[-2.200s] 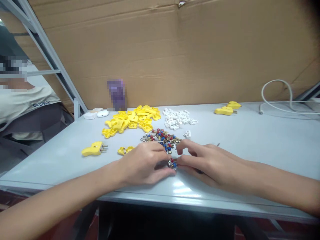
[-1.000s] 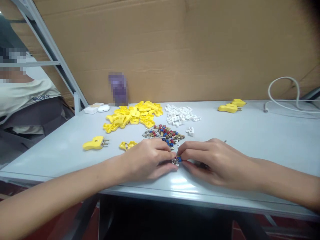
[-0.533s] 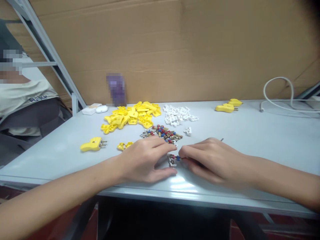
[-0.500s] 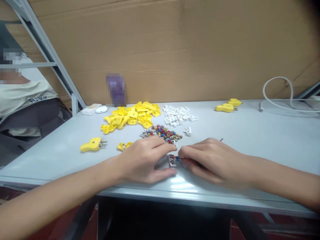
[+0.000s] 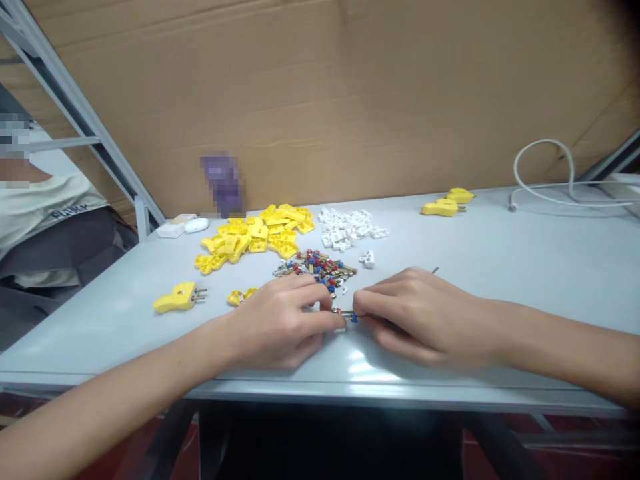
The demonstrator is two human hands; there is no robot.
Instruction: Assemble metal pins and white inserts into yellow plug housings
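Plug insert [image 5: 343, 319] now pinched between left hand [image 5: 280, 321] and right hand [image 5: 420, 317].

Single head-worn camera looked forward and down, close over the pale grey worktable [image 5: 500, 253]; brown corrugated cardboard sheet [image 5: 350, 100] at 12 o'clock, bare left hand [image 5: 275, 323] and right hand [image 5: 425, 320] near, at 6 o'clock.

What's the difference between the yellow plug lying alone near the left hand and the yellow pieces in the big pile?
The yellow plug is one whole body with metal pins sticking out, while the loose yellow pieces show no pins. The plug lies alone, while the pieces are heaped and overlapping. The plug also looks bulkier than any single piece. Both are the same bright yellow plastic.
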